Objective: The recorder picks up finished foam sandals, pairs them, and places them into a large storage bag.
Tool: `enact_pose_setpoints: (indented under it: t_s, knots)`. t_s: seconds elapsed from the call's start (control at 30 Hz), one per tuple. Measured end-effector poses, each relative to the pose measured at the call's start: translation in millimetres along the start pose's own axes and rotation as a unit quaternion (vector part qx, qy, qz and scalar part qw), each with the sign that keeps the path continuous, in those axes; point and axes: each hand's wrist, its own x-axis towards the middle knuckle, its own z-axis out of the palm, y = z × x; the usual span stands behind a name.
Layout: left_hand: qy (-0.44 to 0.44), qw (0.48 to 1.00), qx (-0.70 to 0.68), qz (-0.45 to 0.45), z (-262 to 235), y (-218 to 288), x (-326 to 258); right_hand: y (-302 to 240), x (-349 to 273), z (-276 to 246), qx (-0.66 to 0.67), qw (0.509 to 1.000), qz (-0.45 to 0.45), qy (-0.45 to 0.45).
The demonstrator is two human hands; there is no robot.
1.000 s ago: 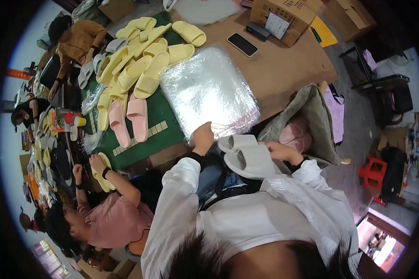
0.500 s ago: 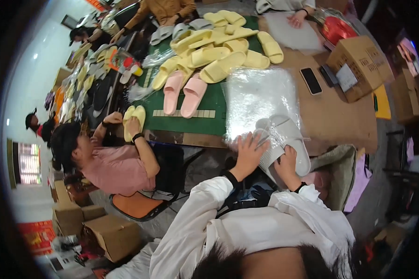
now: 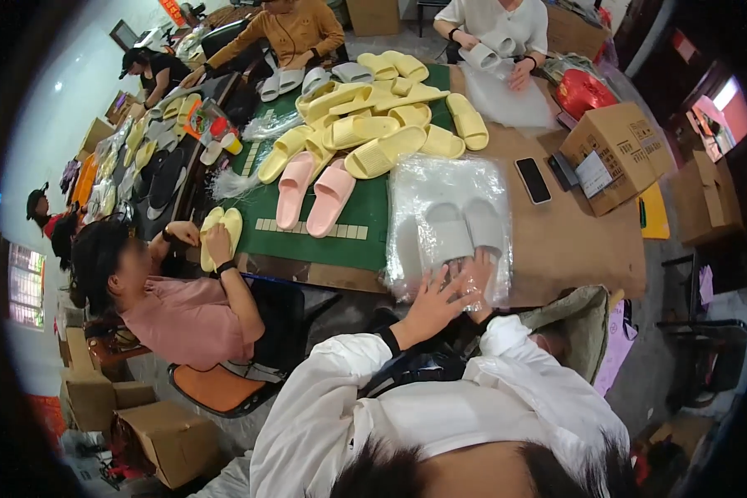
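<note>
A pair of pale grey slippers (image 3: 465, 232) lies side by side, toes away from me, on a stack of clear plastic bags (image 3: 415, 178) at the near edge of the brown table (image 3: 573, 241). My left hand (image 3: 433, 303) rests with fingers spread on the near edge of the plastic, just below the left slipper's heel. My right hand (image 3: 478, 278) is beside it at the heel of the right slipper, partly hidden behind my left hand, so its grip is unclear. White sleeves cover both my forearms.
A green mat (image 3: 365, 207) left of the bags carries a pink pair (image 3: 315, 195) and several yellow slippers (image 3: 373, 133). A phone (image 3: 533, 180) and a cardboard box (image 3: 618, 153) lie to the right. A seated person in pink (image 3: 187, 319) holds a yellow pair (image 3: 220, 232); others work at the far side.
The grey slippers, held in both my hands at the table's near edge before, now lie on the stack of plastic bags. My left hand has let go and spread its fingers.
</note>
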Motion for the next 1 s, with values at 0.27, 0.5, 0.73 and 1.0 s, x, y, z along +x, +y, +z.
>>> enact_pose_setpoints:
  t_s: [0.27,0.5,0.73,1.0]
  knots:
    - [-0.012,0.947,-0.318,-0.032,-30,-9,20,-17,86,-3,0.206,0.976,0.036,-0.06]
    - [-0.087,0.836,-0.49,-0.233,-26,-60,36,-14,17,-8,0.284,0.919,0.075,-0.264]
    - [-0.123,0.846,-0.517,-0.045,-43,-57,52,-85,-61,-31,0.414,0.886,0.208,-0.011]
    - [-0.124,0.812,-0.446,0.356,-72,39,36,-43,-143,-101,0.039,0.883,0.333,0.33]
